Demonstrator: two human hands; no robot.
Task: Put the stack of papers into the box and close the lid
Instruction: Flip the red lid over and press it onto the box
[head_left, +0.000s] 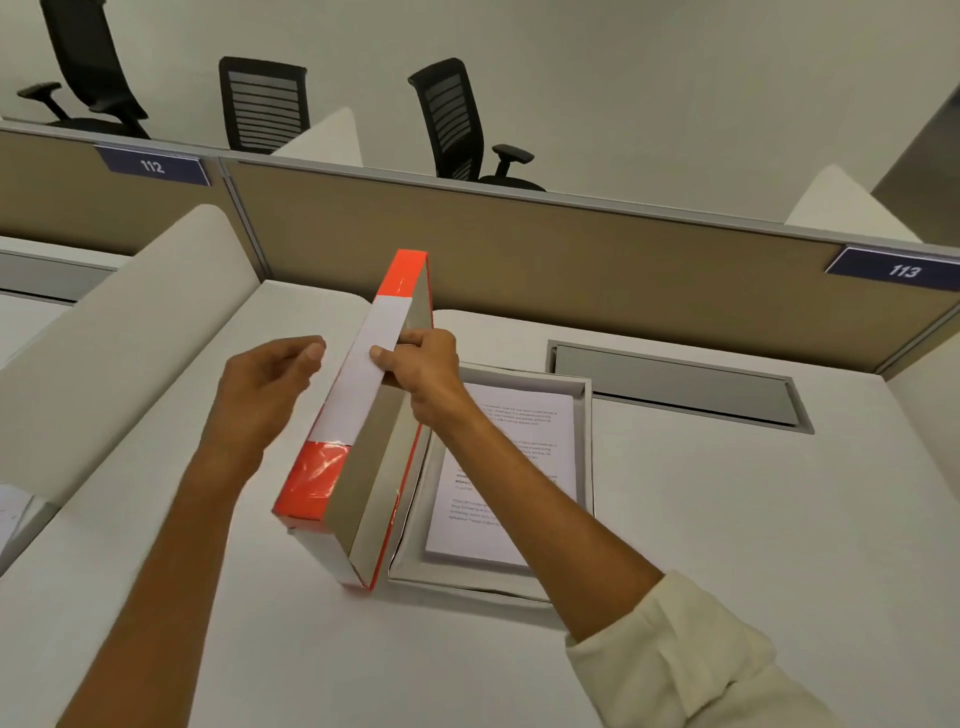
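Observation:
A shallow white box (584, 447) lies open on the desk, and the stack of printed papers (524, 431) rests flat inside it. The orange and white lid (358, 395) stands nearly upright on its long edge along the box's left side. My right hand (423, 371) grips the lid's upper edge, thumb on the white band and fingers inside. My left hand (267, 387) hovers just left of the lid, fingers curled, holding nothing and not touching it.
A tan partition (571, 249) with number plates 112 and 113 runs behind the desk. A grey cable hatch (675, 384) sits right of the box. A white curved divider (130, 332) stands at left. Black office chairs are beyond the partition.

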